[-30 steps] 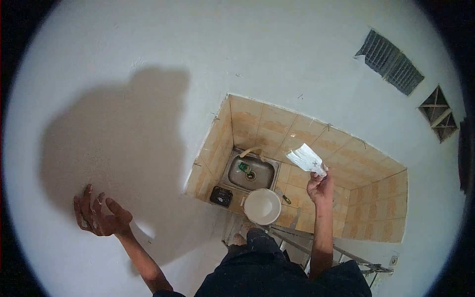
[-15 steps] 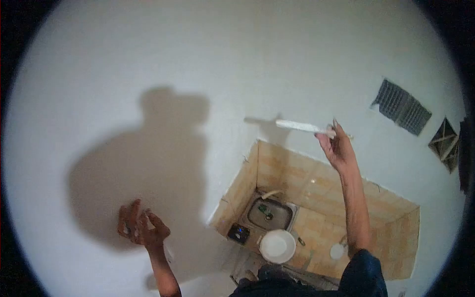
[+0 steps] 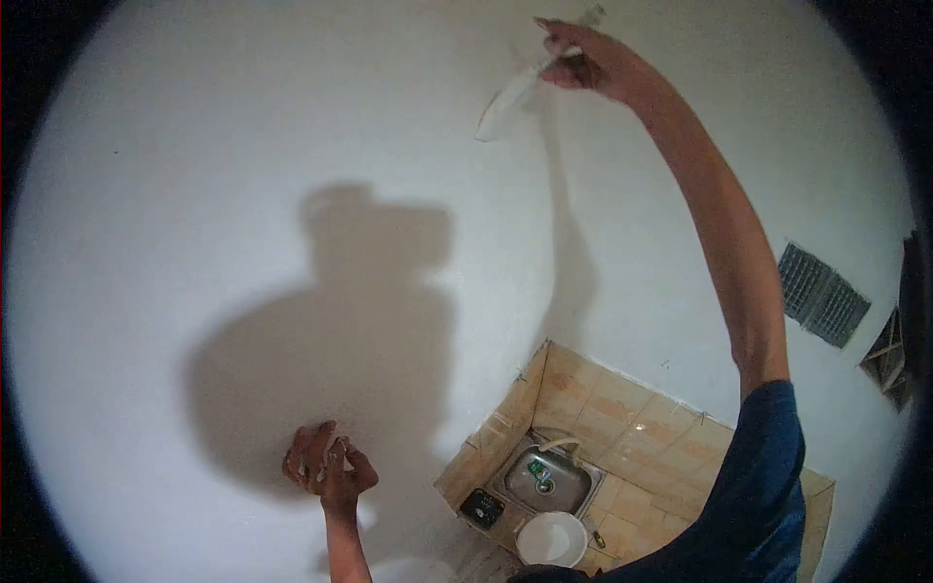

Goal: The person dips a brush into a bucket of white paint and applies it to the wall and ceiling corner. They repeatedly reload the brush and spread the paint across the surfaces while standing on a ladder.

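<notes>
The right hand (image 3: 588, 63) pinches a white tool (image 3: 505, 105) slanting down-left. The left hand (image 3: 330, 466) curls, its hold unclear. Well below the pinch, a black box (image 3: 481, 507) bears unreadable marks.

We see a pale wall (image 3: 146, 243) filling most of the frame, a broad soft shadow (image 3: 321, 355) across its centre left. At lower right we see a tiled recess (image 3: 607, 394) with a metal sink (image 3: 573, 483); at right, a dark grille (image 3: 824, 294).

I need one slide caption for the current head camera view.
Right hand holding a white tool before a pale wall, left hand lower, metal sink at lower right.
</notes>
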A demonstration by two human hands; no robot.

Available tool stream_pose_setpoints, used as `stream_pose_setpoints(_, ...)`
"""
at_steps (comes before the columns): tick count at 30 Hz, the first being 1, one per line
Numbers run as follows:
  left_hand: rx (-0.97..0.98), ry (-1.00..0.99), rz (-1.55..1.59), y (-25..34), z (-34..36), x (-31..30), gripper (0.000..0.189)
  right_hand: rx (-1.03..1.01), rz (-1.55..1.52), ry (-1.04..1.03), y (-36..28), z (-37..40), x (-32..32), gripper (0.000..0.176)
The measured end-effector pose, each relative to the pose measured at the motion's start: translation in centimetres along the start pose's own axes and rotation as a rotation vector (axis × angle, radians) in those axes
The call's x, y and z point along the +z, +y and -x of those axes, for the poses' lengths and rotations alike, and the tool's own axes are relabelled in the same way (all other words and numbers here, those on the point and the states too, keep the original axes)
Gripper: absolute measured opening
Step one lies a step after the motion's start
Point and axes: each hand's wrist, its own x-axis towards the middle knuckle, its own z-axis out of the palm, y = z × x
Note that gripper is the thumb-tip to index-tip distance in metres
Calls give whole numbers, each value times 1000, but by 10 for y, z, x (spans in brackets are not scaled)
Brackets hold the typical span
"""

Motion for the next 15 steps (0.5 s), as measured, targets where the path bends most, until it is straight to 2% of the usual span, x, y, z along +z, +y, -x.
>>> stream_pose_setpoints(1, 4, 21, -4, 0, 1, 2, 12, -10, 0, -5, -22, -13, 3, 33)
stream_pose_setpoints(3, 5, 49, -15, 0, 1, 2, 11, 186, -22, 0, -65, -32, 12, 28)
stream_pose_setpoints(4, -13, 28, -15, 1, 0, 1, 12, 175, -22, -5, -80, -37, 20, 28)
stream_pose_setpoints(6, -29, 15, -21, 2, -1, 0, 13, 128, 178, 19, -105, -43, 32, 39)
stream_pose_setpoints(8, -24, 32, -40, 2, 3, 4, 11, 129, 217, 5, -126, -45, 42, 39)
stream_pose_setpoints(10, -16, 50, -20, 0, 4, 6, 10, -54, 284, -55, -138, -47, 49, 40)
stream_pose_setpoints(14, -8, 45, -37, 2, 0, 3, 10, -144, 382, -12, -168, -31, 68, 37)
stream_pose_setpoints(15, -9, 50, -40, 2, 1, 4, 10, -256, 400, -80, -174, -25, 67, 33)
